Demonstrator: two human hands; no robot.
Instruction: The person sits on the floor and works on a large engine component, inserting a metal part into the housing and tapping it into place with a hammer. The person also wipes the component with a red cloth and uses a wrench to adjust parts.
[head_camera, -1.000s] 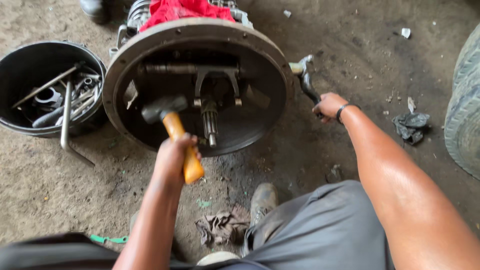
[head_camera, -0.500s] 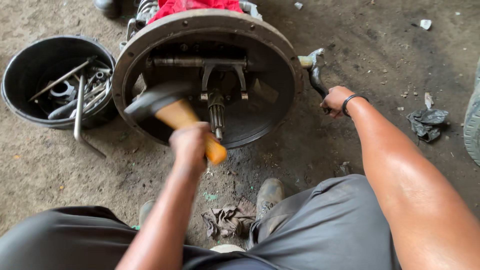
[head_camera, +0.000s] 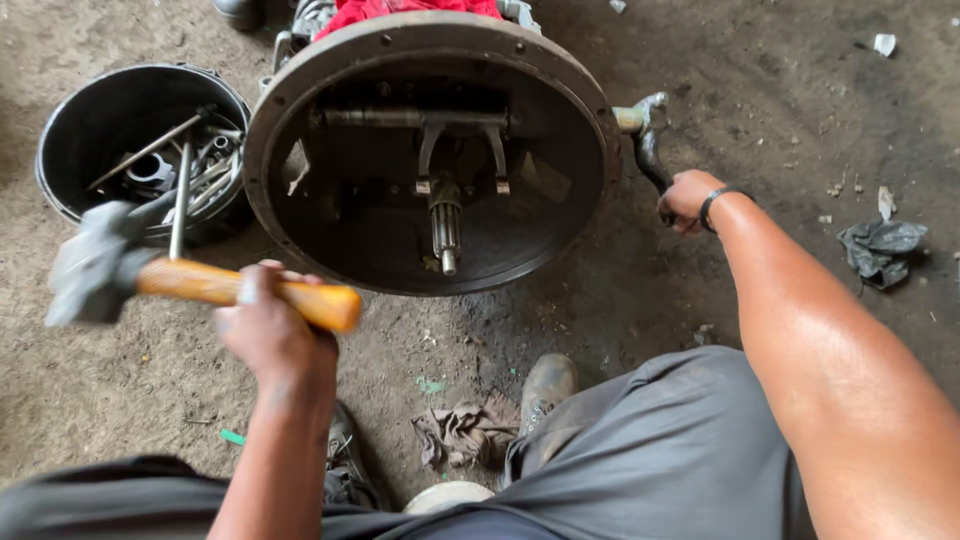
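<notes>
A large round metal bell housing (head_camera: 290, 100) stands upright on the dirt floor, with a splined shaft (head_camera: 446, 232) and a fork inside. My left hand (head_camera: 268, 328) grips the orange wooden handle of a hammer (head_camera: 190, 283); its blurred steel head is out to the left, away from the housing. My right hand (head_camera: 688, 197) is closed around a dark lever (head_camera: 648, 152) that sticks out of the housing's right side. A dark band circles my right wrist.
A black bucket (head_camera: 75, 120) with several metal tools sits left of the housing. Red cloth (head_camera: 400, 10) lies on top of the housing. A rag (head_camera: 465, 432) is on the floor by my shoe (head_camera: 545, 385); a crumpled dark scrap (head_camera: 882, 248) lies at right.
The hammer has swung from in front of the housing's opening out to the left and lower. My right hand has stayed on the lever.
</notes>
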